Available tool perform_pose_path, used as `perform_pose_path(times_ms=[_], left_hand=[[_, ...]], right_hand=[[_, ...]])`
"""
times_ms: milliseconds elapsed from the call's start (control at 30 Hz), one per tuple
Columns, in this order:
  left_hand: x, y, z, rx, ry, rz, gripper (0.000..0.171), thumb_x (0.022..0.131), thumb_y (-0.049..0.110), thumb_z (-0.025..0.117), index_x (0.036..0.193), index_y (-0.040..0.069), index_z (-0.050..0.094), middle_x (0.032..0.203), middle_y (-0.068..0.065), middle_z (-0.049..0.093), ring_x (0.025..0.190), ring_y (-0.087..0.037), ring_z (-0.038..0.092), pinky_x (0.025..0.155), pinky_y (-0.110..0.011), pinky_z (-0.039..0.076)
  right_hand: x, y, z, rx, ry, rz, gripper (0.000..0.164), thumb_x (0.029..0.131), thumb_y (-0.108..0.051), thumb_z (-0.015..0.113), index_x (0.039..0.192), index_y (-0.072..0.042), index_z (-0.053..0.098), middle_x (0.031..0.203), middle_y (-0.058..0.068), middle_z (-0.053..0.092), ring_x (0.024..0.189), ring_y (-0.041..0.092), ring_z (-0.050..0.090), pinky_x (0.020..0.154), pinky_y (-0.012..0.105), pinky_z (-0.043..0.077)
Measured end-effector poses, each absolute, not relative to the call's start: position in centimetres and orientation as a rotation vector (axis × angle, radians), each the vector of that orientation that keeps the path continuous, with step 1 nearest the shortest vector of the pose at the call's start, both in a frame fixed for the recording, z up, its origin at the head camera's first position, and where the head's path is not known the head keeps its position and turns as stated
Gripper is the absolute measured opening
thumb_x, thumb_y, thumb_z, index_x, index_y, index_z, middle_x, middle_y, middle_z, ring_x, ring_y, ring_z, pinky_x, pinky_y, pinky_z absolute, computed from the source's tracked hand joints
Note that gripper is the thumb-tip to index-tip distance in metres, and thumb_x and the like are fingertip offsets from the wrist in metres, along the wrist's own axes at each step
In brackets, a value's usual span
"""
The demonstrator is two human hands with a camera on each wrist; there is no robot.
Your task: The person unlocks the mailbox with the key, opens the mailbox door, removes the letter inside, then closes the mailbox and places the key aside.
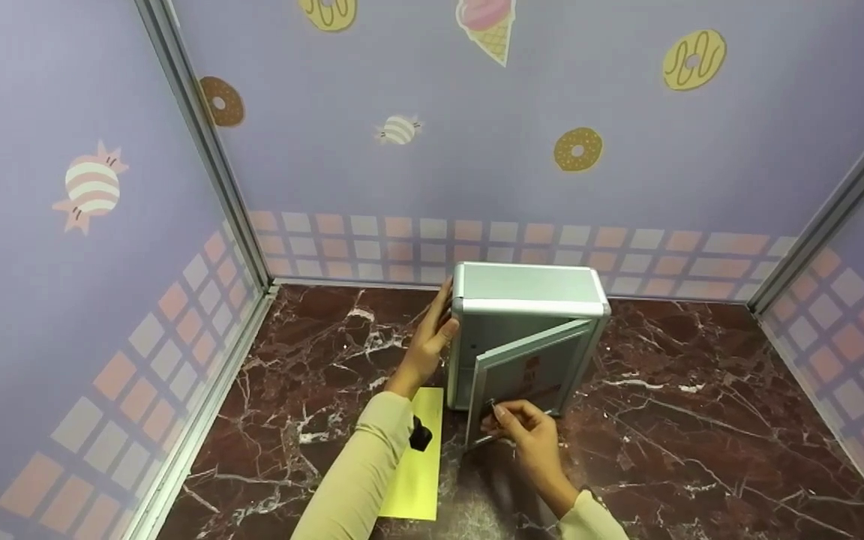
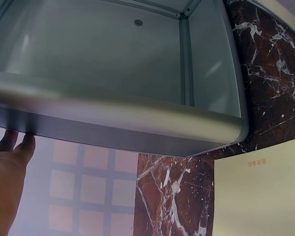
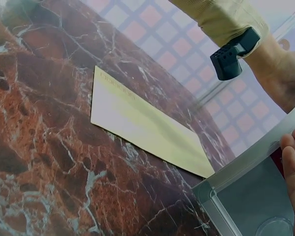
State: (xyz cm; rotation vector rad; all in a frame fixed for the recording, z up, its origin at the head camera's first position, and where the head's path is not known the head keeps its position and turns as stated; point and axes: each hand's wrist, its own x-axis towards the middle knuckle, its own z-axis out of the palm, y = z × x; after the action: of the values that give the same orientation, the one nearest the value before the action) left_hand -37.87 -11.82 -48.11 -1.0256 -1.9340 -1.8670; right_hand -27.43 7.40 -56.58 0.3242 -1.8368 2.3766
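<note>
A silver metal box [image 1: 529, 285] stands upright on the marble surface, its hinged clear-panelled door [image 1: 533, 367] swung partly out. My left hand [image 1: 428, 349] rests along the box's left side, thumb near the front edge and fingers extended; its fingertips show against that side in the left wrist view. At the door's free edge, my right hand [image 1: 526, 431] pinches a small dark piece that looks like a key [image 1: 490, 405], mostly hidden by the fingers. The box's interior [image 2: 108, 59] shows a grey back with one small round spot.
A flat yellow envelope [image 1: 413, 495] with small red print lies left of the box, partly under the left forearm. A black wrist camera [image 1: 421, 433] sits on the left sleeve. The patterned back wall [image 1: 432, 172] rises just behind the box, with side walls left and right.
</note>
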Motion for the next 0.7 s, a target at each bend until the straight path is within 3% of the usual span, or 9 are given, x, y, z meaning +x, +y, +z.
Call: perform_pose_path(times_ms=[333, 700], left_hand=[[-37.8, -11.8, -48.0, -1.032, -1.934, -1.861, 0.058, 0.101, -0.003, 0.041, 0.152, -0.011, 0.013, 0.154, -0.031, 0.021, 0.140, -0.038, 0.027, 0.113, -0.038, 0.027], [-37.8, -11.8, -48.1, -1.007, -1.975, -1.870, 0.058, 0.102, -0.003, 0.040, 0.152, -0.011, 0.012, 0.155, -0.029, 0.020, 0.141, -0.037, 0.028, 0.112, -0.039, 0.028]], right_hand=[[-28.0, 6.5, -56.1, 0.233, -1.847, 2.391, 0.027, 0.096, -0.003, 0.063, 0.102, 0.022, 0.056, 0.088, 0.031, 0.067, 0.078, 0.034, 0.070, 0.075, 0.054, 0.055], [-29.1, 5.6, -56.0, 0.202, -1.804, 2.402, 0.024, 0.096, -0.002, 0.063, 0.104, 0.020, 0.058, 0.094, 0.035, 0.065, 0.083, 0.037, 0.070, 0.078, 0.050, 0.055]])
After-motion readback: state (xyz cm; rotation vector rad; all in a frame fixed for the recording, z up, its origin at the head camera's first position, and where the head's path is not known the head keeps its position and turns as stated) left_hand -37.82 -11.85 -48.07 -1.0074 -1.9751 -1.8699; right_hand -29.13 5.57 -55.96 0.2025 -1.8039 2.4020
